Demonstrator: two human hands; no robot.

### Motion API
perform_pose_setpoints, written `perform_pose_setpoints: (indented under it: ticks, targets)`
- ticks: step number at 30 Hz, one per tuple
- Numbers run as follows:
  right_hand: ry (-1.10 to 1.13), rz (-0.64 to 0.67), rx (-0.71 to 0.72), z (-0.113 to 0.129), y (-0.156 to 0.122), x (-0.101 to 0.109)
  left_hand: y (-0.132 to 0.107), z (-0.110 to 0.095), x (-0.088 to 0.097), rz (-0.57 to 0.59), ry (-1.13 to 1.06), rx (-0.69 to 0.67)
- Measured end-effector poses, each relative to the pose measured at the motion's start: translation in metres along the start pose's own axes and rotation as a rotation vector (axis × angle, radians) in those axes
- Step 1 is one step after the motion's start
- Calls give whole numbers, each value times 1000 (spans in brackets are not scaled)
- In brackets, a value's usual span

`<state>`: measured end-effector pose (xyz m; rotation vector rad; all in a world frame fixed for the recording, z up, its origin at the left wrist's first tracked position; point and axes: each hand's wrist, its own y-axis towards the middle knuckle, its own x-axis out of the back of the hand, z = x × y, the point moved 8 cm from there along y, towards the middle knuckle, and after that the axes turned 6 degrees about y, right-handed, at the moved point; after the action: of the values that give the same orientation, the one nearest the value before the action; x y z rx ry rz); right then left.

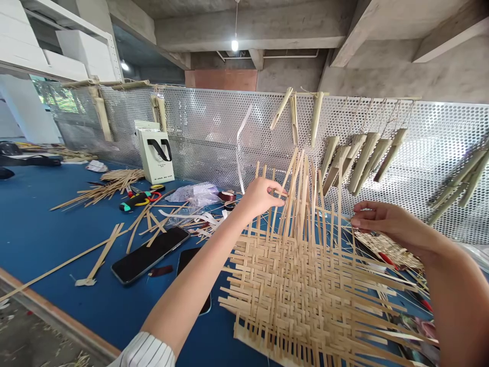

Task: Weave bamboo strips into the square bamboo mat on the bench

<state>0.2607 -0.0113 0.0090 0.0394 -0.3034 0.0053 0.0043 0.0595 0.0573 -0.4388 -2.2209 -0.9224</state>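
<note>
1. Woven bamboo mat (298,290), pale and criss-crossed from flat strips, lies on the table, its far strips bent upright between both hands.
2. Left hand (262,198) pinches those pale upright strips (294,204) between thumb and fingers.
3. Right hand (384,220), fingers drawn narrow, sits at the mat's right side by a strip's end; whether it grips, I cannot tell.
4. Blue tabletop (57,244) carries, left of the mat, a flat black smartphone (150,255) and loose pale bamboo strips (107,191).
5. Perforated silver metal panel (206,132) stands behind, hung with pale bamboo tubes (362,158).
</note>
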Motion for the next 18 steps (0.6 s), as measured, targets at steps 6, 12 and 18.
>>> perform_pose_setpoints:
  ticks: [6, 12, 18]
  targets:
    - [16, -5, -23, -1, 0, 0, -3, -1, 0, 39, -90, 32]
    - [41, -15, -35, -2, 0, 0, -3, -1, -1, 77, -143, 60]
    - [-5, -49, -20, -1, -1, 2, -3, 0, -6, 87, -246, 75]
